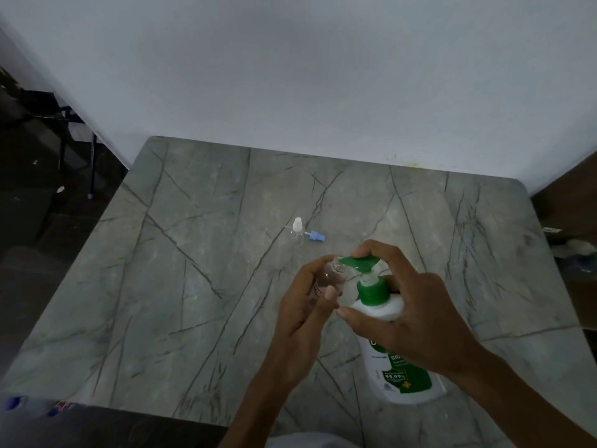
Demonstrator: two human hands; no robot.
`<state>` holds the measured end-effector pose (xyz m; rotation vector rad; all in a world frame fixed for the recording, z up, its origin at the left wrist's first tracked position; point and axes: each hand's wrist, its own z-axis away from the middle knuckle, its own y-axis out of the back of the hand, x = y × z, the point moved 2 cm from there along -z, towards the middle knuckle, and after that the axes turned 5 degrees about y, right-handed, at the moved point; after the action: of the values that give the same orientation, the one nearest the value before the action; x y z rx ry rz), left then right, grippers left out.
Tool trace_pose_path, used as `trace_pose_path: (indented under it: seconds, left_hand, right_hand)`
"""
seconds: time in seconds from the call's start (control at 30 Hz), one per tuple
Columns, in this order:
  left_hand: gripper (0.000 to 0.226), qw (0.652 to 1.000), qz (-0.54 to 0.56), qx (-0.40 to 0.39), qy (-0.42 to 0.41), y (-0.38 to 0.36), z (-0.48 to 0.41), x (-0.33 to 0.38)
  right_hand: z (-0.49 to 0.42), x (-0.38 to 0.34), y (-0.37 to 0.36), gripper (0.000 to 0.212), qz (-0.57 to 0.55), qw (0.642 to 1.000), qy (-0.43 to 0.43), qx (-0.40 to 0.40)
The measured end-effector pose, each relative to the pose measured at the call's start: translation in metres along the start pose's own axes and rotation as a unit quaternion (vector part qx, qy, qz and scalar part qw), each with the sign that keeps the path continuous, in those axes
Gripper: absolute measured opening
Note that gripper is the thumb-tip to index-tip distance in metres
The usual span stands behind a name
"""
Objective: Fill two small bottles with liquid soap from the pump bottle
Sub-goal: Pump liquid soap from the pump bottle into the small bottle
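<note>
Head view, hands at lower centre of the frame. On the veined grey table point(181, 260), above and left of the hands, a second small bottle point(297, 233) stands upright with a white top. A blue spray cap point(315, 236) lies on its side just beside it to the right. This cap probably belongs to the bottle now being filled, set aside so that the neck is open.

The left hand point(302, 313) wraps its fingers round a small clear bottle point(332, 277), thumb across the front. It holds the bottle tilted so that the open mouth sits directly under the spout. Some liquid seems to be inside, though how much cannot be told.

The green pump head point(358, 262) reaches left over that mouth. The pump bottle point(381, 310), white with a green collar and label, stands on the table at lower right. The right hand point(412, 305) grips it from above: a fingertip presses on the pump head and the thumb braces against the white shoulder. This grip steadies the bottle against the push. Filling of the first small bottle appears to be under way, with the second not yet opened.
</note>
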<state>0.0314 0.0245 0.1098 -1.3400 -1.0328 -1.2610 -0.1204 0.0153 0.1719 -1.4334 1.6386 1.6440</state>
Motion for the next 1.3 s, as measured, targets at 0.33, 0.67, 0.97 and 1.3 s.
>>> trace_pose_path:
  seconds: [0.33,0.67,0.97,1.3]
  left_hand:
    - [0.033,1.0,-0.002,0.0,-0.009,-0.002,-0.003,0.005]
    - [0.035,1.0,0.023,-0.002,-0.016,-0.016,-0.004,0.005]
    - [0.039,0.999,0.011,-0.002,-0.031,-0.025,-0.007,0.009]
    - [0.044,0.987,-0.124,0.012,-0.102,-0.02,-0.014,0.002]
  right_hand:
    - [0.0,0.001,0.01,0.067,0.013,1.0,0.01,-0.012]
    - [0.001,0.001,0.023,0.064,0.036,0.999,0.02,-0.009]
    - [0.001,-0.003,0.032,0.066,0.06,0.997,0.033,-0.023]
    - [0.003,-0.007,0.043,0.069,0.063,0.996,0.033,-0.06]
